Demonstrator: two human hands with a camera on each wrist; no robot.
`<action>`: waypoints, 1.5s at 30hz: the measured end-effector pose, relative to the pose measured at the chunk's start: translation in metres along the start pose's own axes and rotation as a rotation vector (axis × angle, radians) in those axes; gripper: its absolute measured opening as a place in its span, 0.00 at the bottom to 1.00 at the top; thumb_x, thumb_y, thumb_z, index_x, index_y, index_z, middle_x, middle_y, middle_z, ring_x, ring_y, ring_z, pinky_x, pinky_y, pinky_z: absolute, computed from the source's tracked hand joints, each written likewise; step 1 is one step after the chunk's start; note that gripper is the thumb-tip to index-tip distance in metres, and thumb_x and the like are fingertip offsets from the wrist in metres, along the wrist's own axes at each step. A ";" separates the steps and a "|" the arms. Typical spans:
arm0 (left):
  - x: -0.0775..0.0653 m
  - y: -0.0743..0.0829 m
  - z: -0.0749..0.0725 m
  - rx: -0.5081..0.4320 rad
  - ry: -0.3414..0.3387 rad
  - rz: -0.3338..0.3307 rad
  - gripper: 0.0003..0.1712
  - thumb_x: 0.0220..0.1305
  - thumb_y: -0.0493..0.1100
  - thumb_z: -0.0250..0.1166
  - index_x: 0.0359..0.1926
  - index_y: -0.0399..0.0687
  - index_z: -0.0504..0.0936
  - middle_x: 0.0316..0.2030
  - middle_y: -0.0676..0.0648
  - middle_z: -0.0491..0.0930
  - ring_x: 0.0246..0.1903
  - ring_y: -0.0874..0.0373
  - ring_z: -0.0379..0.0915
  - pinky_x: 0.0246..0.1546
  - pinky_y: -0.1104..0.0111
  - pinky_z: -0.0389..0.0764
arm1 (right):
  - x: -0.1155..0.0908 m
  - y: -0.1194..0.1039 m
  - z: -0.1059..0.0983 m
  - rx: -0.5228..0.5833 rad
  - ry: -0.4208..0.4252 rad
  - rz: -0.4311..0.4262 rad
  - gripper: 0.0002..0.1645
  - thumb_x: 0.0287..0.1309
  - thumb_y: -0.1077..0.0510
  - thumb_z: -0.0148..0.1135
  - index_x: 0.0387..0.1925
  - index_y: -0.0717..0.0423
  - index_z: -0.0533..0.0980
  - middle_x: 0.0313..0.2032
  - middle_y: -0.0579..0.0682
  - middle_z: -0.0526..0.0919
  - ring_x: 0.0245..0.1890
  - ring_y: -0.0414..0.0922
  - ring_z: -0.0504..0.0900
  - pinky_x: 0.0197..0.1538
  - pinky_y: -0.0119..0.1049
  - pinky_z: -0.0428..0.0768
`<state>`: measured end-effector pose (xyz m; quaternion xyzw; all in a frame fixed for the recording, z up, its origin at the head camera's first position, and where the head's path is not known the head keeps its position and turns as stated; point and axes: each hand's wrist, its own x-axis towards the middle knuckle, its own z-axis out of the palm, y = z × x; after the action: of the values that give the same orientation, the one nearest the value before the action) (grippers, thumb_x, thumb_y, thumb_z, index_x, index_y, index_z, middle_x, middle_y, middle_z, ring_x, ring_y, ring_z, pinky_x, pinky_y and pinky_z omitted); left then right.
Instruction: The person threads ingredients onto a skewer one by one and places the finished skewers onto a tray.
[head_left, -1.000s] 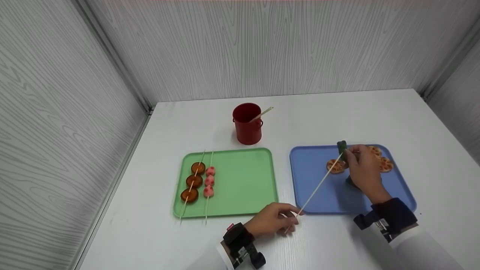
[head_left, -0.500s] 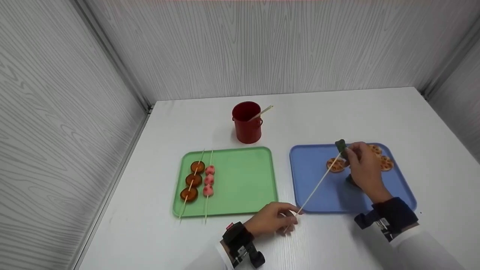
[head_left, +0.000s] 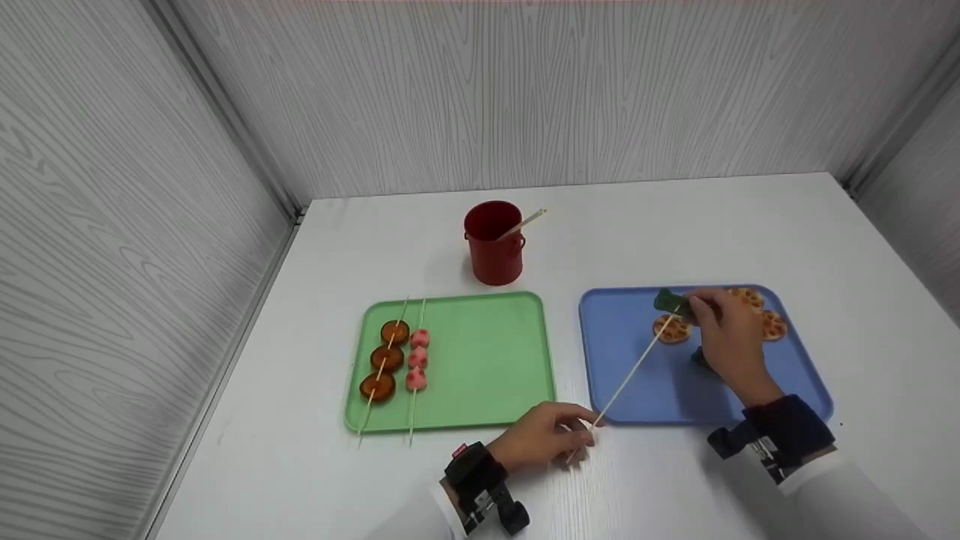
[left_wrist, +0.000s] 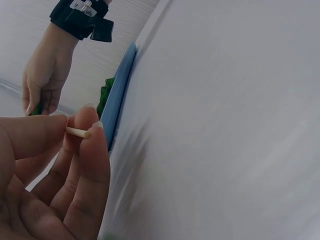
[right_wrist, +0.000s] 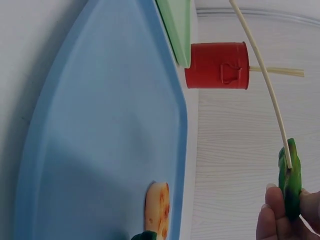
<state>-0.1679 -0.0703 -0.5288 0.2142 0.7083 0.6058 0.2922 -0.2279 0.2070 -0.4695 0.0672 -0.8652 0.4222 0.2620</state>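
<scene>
My left hand (head_left: pixel 541 436) pinches the lower end of a thin bamboo skewer (head_left: pixel 636 367) between thumb and fingertips. That blunt end (left_wrist: pixel 77 132) pokes out between the fingertips in the left wrist view. Over the blue tray (head_left: pixel 622 390), my right hand (head_left: pixel 729 341) pinches a dark green vegetable piece (head_left: pixel 667 301). In the right wrist view the skewer's far end meets the face of the green piece (right_wrist: pixel 290 177); how deep it goes in cannot be seen. Lotus root slices (head_left: pixel 671 329) lie on the blue tray. Another dark green piece (head_left: pixel 701 358) is partly hidden under the right hand.
Left of the blue tray, a green tray (head_left: pixel 487 360) carries a skewer of three brown rounds (head_left: pixel 387 358) and one of three pink pieces (head_left: pixel 417 358). Behind them stands a red bucket (head_left: pixel 495 255) with skewers (head_left: pixel 525 223) leaning out. Pale walls enclose the white table.
The green piece has turned in my right fingers, its top tipping left and down, with the skewer end staying against it. My left hand keeps its place and grip.
</scene>
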 end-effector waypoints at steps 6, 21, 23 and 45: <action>-0.001 0.000 0.001 -0.018 0.012 -0.003 0.14 0.66 0.32 0.61 0.52 0.38 0.81 0.31 0.40 0.83 0.21 0.62 0.76 0.20 0.74 0.79 | -0.002 -0.001 0.003 0.032 0.002 0.014 0.10 0.67 0.65 0.57 0.42 0.70 0.80 0.34 0.61 0.83 0.29 0.27 0.76 0.33 0.14 0.73; 0.000 0.002 0.001 -0.029 0.010 0.008 0.14 0.66 0.30 0.59 0.52 0.36 0.80 0.33 0.37 0.82 0.22 0.62 0.76 0.22 0.73 0.81 | -0.010 0.002 0.013 0.026 -0.006 0.007 0.08 0.66 0.64 0.59 0.40 0.66 0.81 0.32 0.56 0.84 0.28 0.31 0.75 0.31 0.19 0.69; 0.000 0.002 0.001 -0.032 0.015 0.009 0.14 0.66 0.29 0.58 0.52 0.36 0.80 0.34 0.37 0.82 0.22 0.61 0.76 0.22 0.71 0.82 | -0.012 0.001 0.014 0.043 -0.014 0.015 0.08 0.66 0.63 0.59 0.40 0.66 0.80 0.32 0.56 0.84 0.28 0.33 0.77 0.31 0.18 0.70; 0.008 0.005 0.001 0.019 0.153 0.055 0.13 0.68 0.32 0.59 0.50 0.35 0.83 0.35 0.35 0.83 0.26 0.55 0.79 0.28 0.59 0.85 | -0.043 -0.026 0.045 0.159 -0.161 0.013 0.03 0.64 0.66 0.60 0.36 0.61 0.80 0.29 0.48 0.82 0.28 0.40 0.80 0.32 0.23 0.78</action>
<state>-0.1733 -0.0633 -0.5257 0.1895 0.7280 0.6216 0.2186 -0.2002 0.1517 -0.4956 0.1158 -0.8478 0.4842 0.1826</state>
